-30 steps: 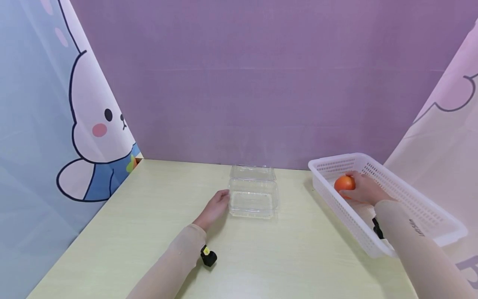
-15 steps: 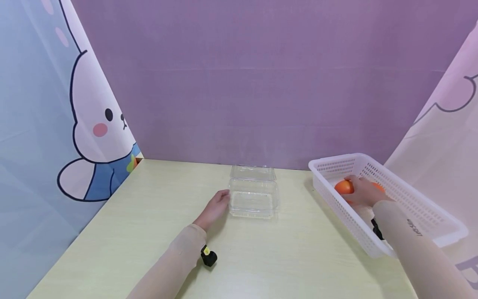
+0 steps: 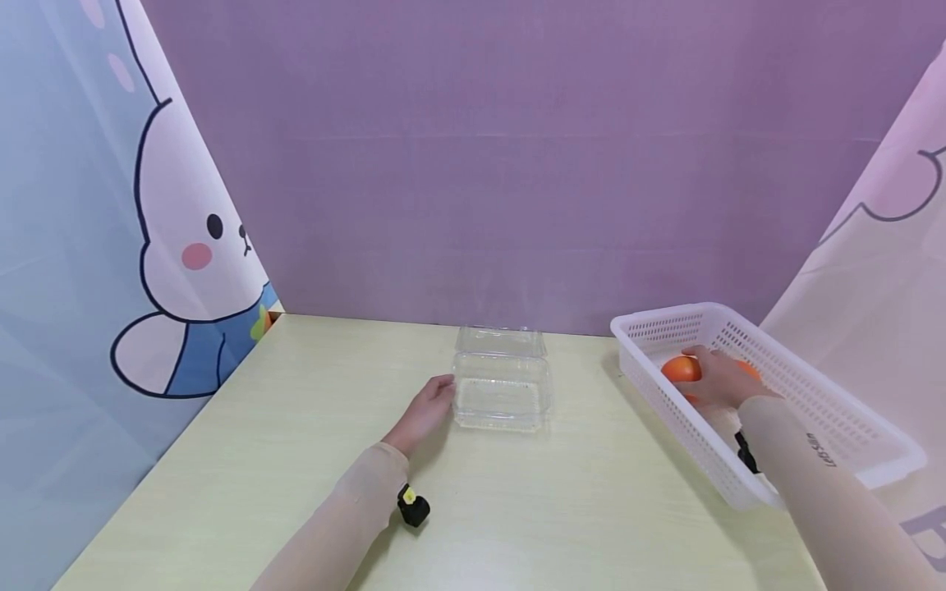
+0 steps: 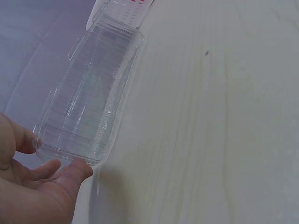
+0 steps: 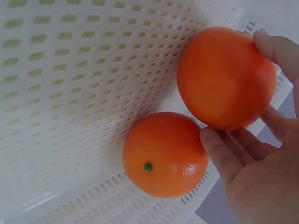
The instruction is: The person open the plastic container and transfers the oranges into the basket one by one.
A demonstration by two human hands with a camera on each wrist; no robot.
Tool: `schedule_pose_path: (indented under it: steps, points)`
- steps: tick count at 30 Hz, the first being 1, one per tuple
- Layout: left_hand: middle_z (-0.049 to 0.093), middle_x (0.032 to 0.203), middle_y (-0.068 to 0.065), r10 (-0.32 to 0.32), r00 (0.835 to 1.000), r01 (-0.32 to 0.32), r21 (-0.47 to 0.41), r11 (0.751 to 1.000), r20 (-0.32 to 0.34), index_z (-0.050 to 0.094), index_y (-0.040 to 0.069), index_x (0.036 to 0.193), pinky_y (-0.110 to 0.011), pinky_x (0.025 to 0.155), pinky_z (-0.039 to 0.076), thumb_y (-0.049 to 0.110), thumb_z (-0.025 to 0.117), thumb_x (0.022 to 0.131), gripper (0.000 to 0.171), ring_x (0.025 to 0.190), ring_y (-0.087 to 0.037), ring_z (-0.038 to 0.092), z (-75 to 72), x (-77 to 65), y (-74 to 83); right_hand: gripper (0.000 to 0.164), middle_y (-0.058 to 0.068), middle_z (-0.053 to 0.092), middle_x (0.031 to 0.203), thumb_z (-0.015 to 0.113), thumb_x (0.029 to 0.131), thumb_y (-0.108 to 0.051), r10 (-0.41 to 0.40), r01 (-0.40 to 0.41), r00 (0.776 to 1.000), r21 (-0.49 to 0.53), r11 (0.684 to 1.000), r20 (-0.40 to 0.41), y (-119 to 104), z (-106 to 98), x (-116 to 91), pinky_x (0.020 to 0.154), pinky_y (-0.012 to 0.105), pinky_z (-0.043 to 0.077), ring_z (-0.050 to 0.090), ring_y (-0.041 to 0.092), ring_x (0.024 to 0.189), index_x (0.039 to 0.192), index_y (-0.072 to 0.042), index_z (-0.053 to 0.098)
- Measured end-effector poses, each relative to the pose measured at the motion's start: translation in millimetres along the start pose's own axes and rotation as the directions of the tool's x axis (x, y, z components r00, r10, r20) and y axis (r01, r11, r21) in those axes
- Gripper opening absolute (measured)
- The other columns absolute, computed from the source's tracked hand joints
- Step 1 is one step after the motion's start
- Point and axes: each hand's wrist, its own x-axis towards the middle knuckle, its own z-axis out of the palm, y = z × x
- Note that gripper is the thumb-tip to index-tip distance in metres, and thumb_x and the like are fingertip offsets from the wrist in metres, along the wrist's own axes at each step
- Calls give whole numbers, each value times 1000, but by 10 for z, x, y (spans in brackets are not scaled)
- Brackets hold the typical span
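Observation:
My right hand (image 3: 720, 379) is inside the white basket and grips a bright orange fruit (image 3: 680, 369), thumb on one side and fingers on the other. In the right wrist view this orange (image 5: 224, 77) touches or nearly touches a second orange (image 5: 166, 156) with a green stem spot. One fingertip lies between the two. Head view shows only part of the second one, behind my hand. My left hand (image 3: 429, 406) rests at the left end of a clear plastic clamshell box (image 3: 502, 394); its fingertips (image 4: 80, 167) touch the box's edge. The lid stands open at the back.
The white perforated basket (image 3: 835, 369) stands slantwise on the right of the pale wooden table (image 3: 310, 460). Behind the box rises a purple cloth wall (image 3: 473, 164). Printed curtains (image 3: 66, 328) close off both sides.
Since a second ago, my right hand has shifted slightly within the basket, and a second orange now shows beyond it. The left hand and box have not moved.

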Motion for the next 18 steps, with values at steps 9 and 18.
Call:
schedule_pose_path:
  steps: [9, 18]
  points:
    - [45, 148, -23, 7, 1000, -7, 12, 1000, -5, 39, -1, 149, -52, 117, 28, 28, 41, 108, 50, 140, -39, 38, 2, 13, -18, 93, 30, 54, 120, 75, 85, -52, 9, -9, 1000, -2, 1000, 7, 2, -4, 11, 80, 53, 51, 54, 40, 99, 142, 10, 38]
    - [44, 150, -22, -4, 1000, 4, 14, 1000, -14, 39, 0, 149, -52, 117, 28, 28, 41, 108, 50, 141, -39, 36, 13, 9, 6, 90, 34, 51, 130, 75, 86, -48, -28, 28, 1000, -13, 1000, -13, -56, -61, -17, 88, 59, 48, 52, 44, 110, 141, 13, 39]
